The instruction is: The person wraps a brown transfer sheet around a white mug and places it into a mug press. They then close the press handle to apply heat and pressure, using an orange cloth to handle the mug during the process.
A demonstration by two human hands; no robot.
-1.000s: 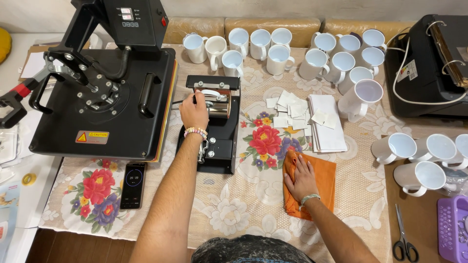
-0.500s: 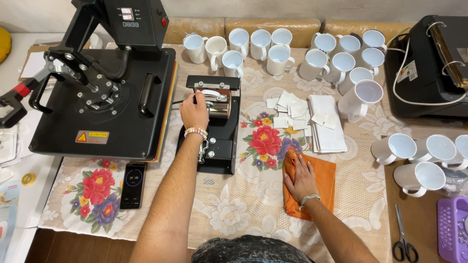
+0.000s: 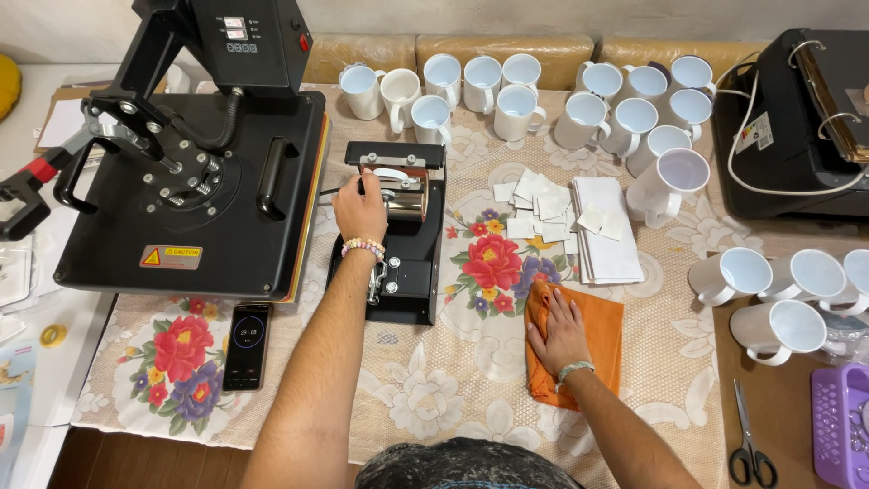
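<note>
1. Left hand (image 3: 359, 208): curled over the near left end of the small mug press (image 3: 396, 226), fingers closed on its handle area beside the metal cylinder. A bead bracelet sits on the wrist. Whether the fingers grip all the way round cannot be told, since the back of the hand hides them.
2. Mug press: black base, silver barrel on top, standing on the floral tablecloth (image 3: 453, 380) just right of the large flat heat press (image 3: 195, 172). It lies directly under and ahead of the left hand, well apart from the right hand.
3. Right hand (image 3: 558, 330): laid flat, fingers spread slightly, palm down on the orange cloth (image 3: 602, 335). It holds nothing; it presses the cloth's left part. A pale band is on the wrist.
4. Orange cloth: folded, lying on the tablecloth near the table's front edge, below the stack of white paper sheets (image 3: 606, 240) and to the right of the mug press.
5. Small white paper slips (image 3: 534, 204): scattered between the mug press and the paper stack, beyond the right hand.
6. White mugs (image 3: 579, 109): a group upright along the far side of the table; more white mugs lie on their sides at the right edge.
7. Phone (image 3: 246, 346): dark, screen lit, lying left of the left forearm, just in front of the flat heat press.
8. Scissors (image 3: 748, 444): on bare wood at the lower right, beside a purple basket (image 3: 842, 426).
</note>
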